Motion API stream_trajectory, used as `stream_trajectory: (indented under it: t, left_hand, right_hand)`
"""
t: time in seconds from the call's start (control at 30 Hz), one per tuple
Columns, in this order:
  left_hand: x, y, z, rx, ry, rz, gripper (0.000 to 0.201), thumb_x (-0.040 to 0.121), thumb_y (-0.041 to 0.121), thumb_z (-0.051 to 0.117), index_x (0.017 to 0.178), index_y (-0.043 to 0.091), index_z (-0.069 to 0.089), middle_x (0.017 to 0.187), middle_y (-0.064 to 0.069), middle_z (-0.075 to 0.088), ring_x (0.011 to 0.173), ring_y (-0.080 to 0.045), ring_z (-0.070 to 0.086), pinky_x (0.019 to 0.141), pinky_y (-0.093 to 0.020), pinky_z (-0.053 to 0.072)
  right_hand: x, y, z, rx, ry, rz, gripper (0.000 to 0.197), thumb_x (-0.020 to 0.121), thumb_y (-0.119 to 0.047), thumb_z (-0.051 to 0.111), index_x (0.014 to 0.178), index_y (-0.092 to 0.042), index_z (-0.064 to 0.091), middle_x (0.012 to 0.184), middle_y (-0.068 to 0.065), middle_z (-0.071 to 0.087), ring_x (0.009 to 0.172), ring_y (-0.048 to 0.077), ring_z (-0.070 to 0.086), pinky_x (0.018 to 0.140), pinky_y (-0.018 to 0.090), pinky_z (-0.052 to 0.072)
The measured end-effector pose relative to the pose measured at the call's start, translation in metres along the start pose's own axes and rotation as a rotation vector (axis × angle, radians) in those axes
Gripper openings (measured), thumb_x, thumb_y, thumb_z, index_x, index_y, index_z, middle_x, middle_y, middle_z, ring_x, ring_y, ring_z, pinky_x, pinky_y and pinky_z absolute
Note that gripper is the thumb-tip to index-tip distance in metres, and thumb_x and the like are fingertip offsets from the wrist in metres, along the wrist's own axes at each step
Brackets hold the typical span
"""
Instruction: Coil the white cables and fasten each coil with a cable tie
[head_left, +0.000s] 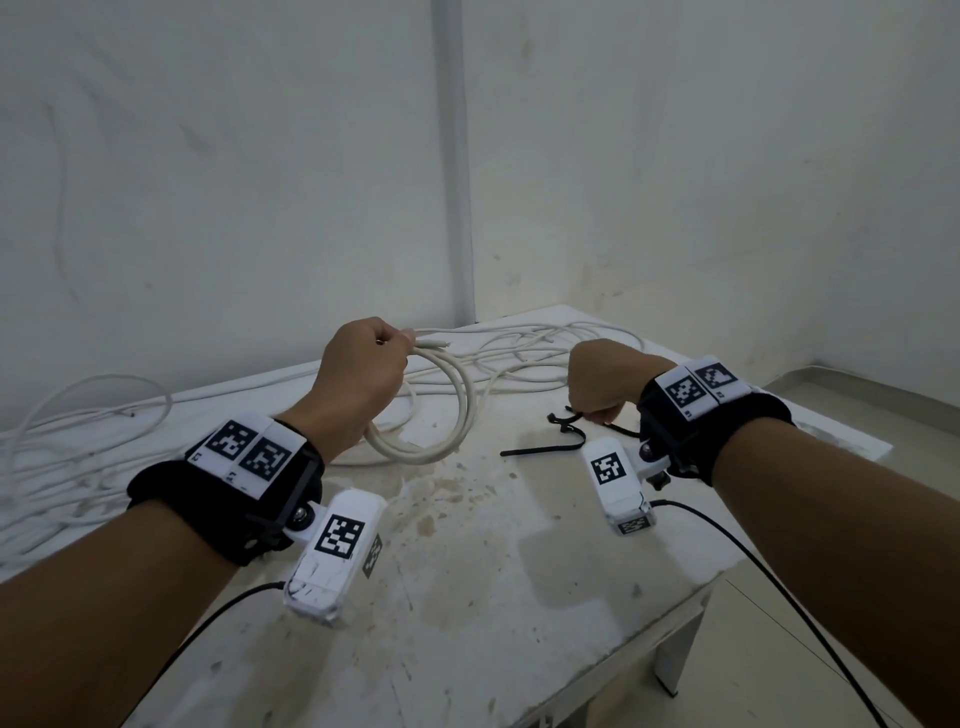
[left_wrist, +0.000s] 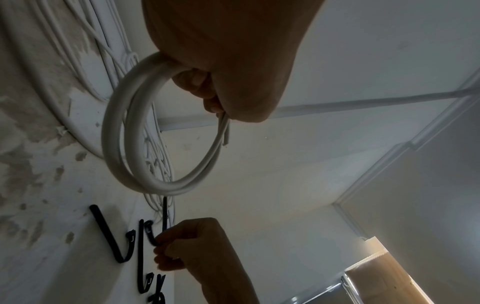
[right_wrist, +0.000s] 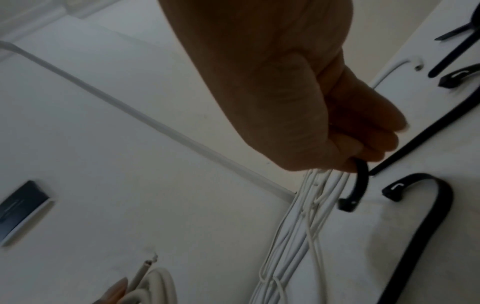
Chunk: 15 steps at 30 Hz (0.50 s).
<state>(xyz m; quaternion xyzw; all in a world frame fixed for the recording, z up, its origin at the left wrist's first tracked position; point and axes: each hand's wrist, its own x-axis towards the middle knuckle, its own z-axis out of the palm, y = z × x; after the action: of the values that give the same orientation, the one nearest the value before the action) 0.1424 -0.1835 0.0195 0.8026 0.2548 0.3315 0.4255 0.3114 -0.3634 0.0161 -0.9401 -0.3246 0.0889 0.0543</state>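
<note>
1. White coil (head_left: 441, 410) hanging above the counter (head_left: 519, 545), gripped at its top by the left hand (head_left: 358, 379), fingers curled round it.
2. Black cable tie (right_wrist: 359, 185) being pinched by the right hand (head_left: 597, 382), fingers pressed together, just above the counter.
3. Spare ties (head_left: 545, 444) lying beside it, loose white cables (head_left: 545, 343) sprawling behind.

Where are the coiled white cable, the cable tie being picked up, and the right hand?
coiled white cable (head_left: 457, 410), head view, right side of the loop.
cable tie (right_wrist: 359, 181), right wrist view, curved strap below the fingers.
right hand (head_left: 602, 379), head view, back of the hand.
</note>
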Motion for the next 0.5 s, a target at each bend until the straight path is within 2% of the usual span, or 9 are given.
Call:
stream_trajectory:
  t: [0.03,0.1,0.13,0.2,0.27,0.3,0.37,0.43,0.5]
  left_hand:
    - [0.000,0.000,-0.001,0.004,0.001,0.000,0.026,0.100,0.029,0.054,0.079,0.014,0.061,0.071,-0.004,0.056,0.047,-0.015,0.038,0.047,-0.026,0.032]
    - [0.000,0.000,-0.003,0.007,0.006,0.001,0.026,0.100,0.028,0.054,0.082,0.012,0.061,0.070,-0.002,0.056,0.045,-0.013,0.039,0.046,-0.025,0.032]
    - [0.000,0.000,-0.004,-0.001,0.009,0.000,0.025,0.100,0.028,0.053,0.083,0.011,0.062,0.070,-0.001,0.056,0.044,-0.012,0.039,0.046,-0.024,0.032]
    - [0.001,-0.001,-0.006,-0.015,0.016,-0.002,0.025,0.100,0.028,0.053,0.083,0.011,0.062,0.071,-0.001,0.057,0.043,-0.011,0.038,0.046,-0.024,0.032]
    - [0.001,-0.002,-0.010,-0.013,0.020,-0.004,0.025,0.100,0.028,0.053,0.083,0.012,0.061,0.072,-0.001,0.058,0.041,-0.009,0.038,0.046,-0.024,0.032]
    - [0.002,-0.002,-0.013,-0.014,0.021,-0.004,0.024,0.100,0.028,0.053,0.083,0.012,0.061,0.072,-0.001,0.058,0.039,-0.008,0.037,0.044,-0.022,0.032]
    - [0.003,-0.005,-0.019,-0.017,0.026,0.001,0.024,0.100,0.027,0.053,0.081,0.013,0.060,0.072,-0.001,0.058,0.037,-0.006,0.036,0.042,-0.021,0.030]
    - [0.004,-0.009,-0.028,-0.012,0.040,0.006,0.025,0.100,0.027,0.054,0.078,0.016,0.058,0.072,-0.001,0.058,0.040,-0.007,0.037,0.044,-0.023,0.029]
    - [0.005,-0.015,-0.038,0.001,0.057,0.009,0.025,0.100,0.027,0.054,0.077,0.018,0.058,0.071,0.000,0.059,0.040,-0.006,0.037,0.045,-0.025,0.030]
  right_hand:
    - [0.000,-0.004,-0.002,-0.018,0.005,-0.016,0.014,0.067,0.004,0.060,0.057,-0.006,0.063,0.045,0.002,0.063,0.050,0.024,0.064,0.055,0.030,0.058]
    - [-0.001,-0.010,-0.005,-0.004,0.068,-0.067,0.007,0.073,-0.007,0.075,0.070,-0.004,0.070,0.062,0.006,0.071,0.060,0.023,0.072,0.063,0.030,0.061]
    - [0.000,-0.012,-0.006,0.011,0.120,-0.096,0.014,0.076,-0.016,0.081,0.075,-0.006,0.071,0.067,0.005,0.072,0.065,0.022,0.073,0.065,0.029,0.059]
    - [0.001,-0.019,-0.008,0.005,0.249,-0.169,0.020,0.081,-0.028,0.079,0.077,-0.010,0.071,0.067,0.001,0.064,0.071,0.023,0.067,0.061,0.026,0.049]
    - [0.004,-0.029,-0.009,0.036,0.357,-0.240,0.017,0.087,-0.029,0.073,0.082,-0.013,0.074,0.066,-0.003,0.057,0.075,0.021,0.057,0.061,0.027,0.037]
    - [0.007,-0.037,-0.009,0.079,0.395,-0.278,0.016,0.089,-0.028,0.071,0.087,-0.014,0.076,0.069,-0.003,0.058,0.075,0.020,0.054,0.065,0.027,0.036]
    - [0.013,-0.055,-0.009,0.156,0.441,-0.354,0.016,0.090,-0.024,0.068,0.094,-0.014,0.079,0.075,0.000,0.066,0.076,0.019,0.054,0.068,0.027,0.037]
    - [0.020,-0.078,-0.008,0.207,0.448,-0.428,0.016,0.090,-0.020,0.066,0.095,-0.014,0.080,0.083,0.004,0.074,0.076,0.020,0.058,0.069,0.029,0.044]
    - [0.025,-0.105,-0.005,0.254,0.460,-0.493,0.016,0.089,-0.021,0.067,0.091,-0.013,0.081,0.081,0.007,0.074,0.073,0.023,0.062,0.068,0.032,0.050]
